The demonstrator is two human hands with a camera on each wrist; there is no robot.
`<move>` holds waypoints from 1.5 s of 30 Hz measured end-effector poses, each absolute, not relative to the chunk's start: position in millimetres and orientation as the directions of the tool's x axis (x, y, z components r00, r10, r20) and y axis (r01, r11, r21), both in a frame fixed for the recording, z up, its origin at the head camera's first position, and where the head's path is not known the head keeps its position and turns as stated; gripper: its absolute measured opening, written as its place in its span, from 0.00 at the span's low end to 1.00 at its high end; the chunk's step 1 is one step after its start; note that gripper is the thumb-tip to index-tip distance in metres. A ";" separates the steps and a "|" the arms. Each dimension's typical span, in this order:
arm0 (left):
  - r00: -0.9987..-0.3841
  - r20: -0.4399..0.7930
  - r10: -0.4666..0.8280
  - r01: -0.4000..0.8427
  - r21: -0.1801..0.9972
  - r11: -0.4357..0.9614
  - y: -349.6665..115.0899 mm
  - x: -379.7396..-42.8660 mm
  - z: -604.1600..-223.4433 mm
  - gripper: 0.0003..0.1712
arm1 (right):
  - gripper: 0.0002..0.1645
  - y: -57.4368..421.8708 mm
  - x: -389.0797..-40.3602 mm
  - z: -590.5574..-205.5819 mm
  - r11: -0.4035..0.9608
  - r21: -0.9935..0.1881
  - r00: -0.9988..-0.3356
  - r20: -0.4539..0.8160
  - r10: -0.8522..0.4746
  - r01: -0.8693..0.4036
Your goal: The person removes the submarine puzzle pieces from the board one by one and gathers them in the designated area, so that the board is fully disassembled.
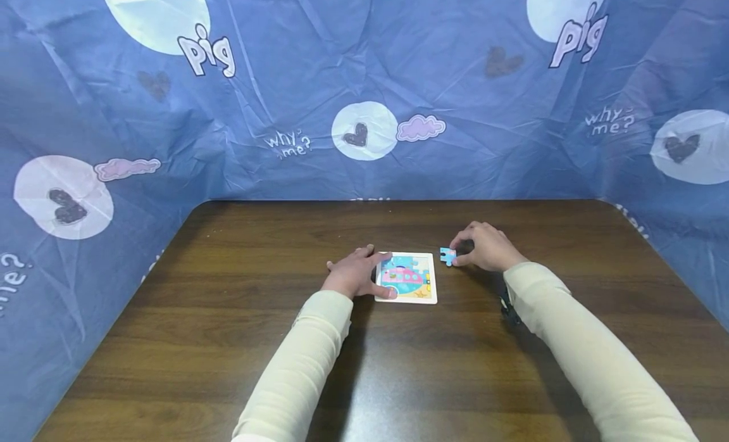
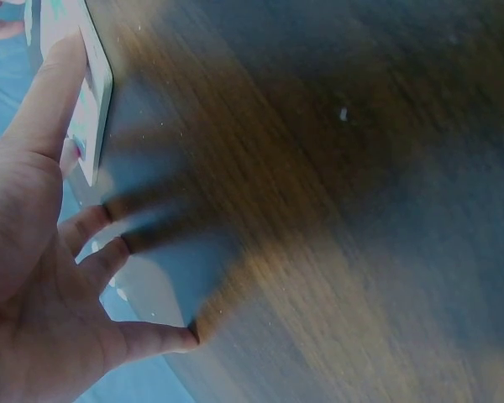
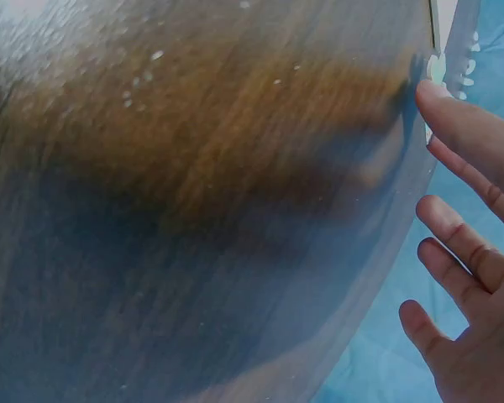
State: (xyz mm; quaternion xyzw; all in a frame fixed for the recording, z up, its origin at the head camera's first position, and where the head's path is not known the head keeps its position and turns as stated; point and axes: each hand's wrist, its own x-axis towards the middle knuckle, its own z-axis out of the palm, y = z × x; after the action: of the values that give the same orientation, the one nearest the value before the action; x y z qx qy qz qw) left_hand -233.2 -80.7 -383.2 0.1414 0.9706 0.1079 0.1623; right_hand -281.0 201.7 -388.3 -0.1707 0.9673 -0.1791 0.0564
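Observation:
A small jigsaw puzzle in a white-bordered tray (image 1: 433, 284) lies on the table, its picture showing a pink shape (image 1: 403, 276) on blue with a sandy, yellow corner. My left hand (image 1: 354, 274) is at the tray's left side, thumb and index finger laid over its border onto the picture. In the left wrist view, the other fingers of that hand (image 2: 42, 260) are spread over the table beside the tray. Just right of the tray, my right hand (image 1: 491, 247) pinches a blue puzzle piece (image 1: 447, 256) between thumb and index finger. Its remaining fingers are spread in the right wrist view.
The dark wood table (image 1: 256, 265) has rounded far corners. Blue printed fabric (image 1: 319, 62) hangs close behind it and along both sides. A dark band (image 1: 509, 308) shows under the right sleeve at the wrist.

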 end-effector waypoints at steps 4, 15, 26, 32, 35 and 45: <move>-0.908 -0.282 0.311 0.237 0.268 0.934 -80.2 -232.0 -381.4 0.51 | 0.19 204.9 -283.0 -391.0 0.885 -0.361 -0.939 -0.066 -0.337 -0.293; -0.907 -0.285 0.310 0.236 0.264 0.935 -80.4 -233.9 -382.5 0.51 | 0.26 202.4 -279.0 -386.8 0.888 -0.362 -0.940 -0.075 -0.333 -0.286; -0.908 -0.286 0.307 0.234 0.262 0.936 -83.0 -233.6 -379.2 0.51 | 0.22 179.1 -249.9 -383.1 0.786 -0.568 -0.947 -0.033 -0.320 -0.246; -0.907 -0.293 0.303 0.229 0.259 0.938 -83.4 -234.4 -380.1 0.51 | 0.21 161.6 -241.1 -390.0 0.772 -0.594 -0.951 -0.040 -0.307 -0.225; -0.907 -0.297 0.299 0.225 0.259 0.939 -83.3 -235.3 -381.0 0.51 | 0.20 154.7 -239.3 -393.9 0.777 -0.591 -0.953 -0.046 -0.301 -0.217; -0.906 -0.294 0.306 0.235 0.252 0.939 -80.6 -235.6 -382.5 0.51 | 0.20 143.0 -233.3 -394.1 0.851 -0.484 -0.964 -0.048 -0.261 -0.206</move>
State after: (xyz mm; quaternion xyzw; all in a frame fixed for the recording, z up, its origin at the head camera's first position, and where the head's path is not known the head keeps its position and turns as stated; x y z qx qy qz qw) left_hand -235.6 -80.6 -382.5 0.1393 0.9704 0.1058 0.1667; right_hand -233.3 143.0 -394.1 -0.1214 0.9603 -0.2447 0.0559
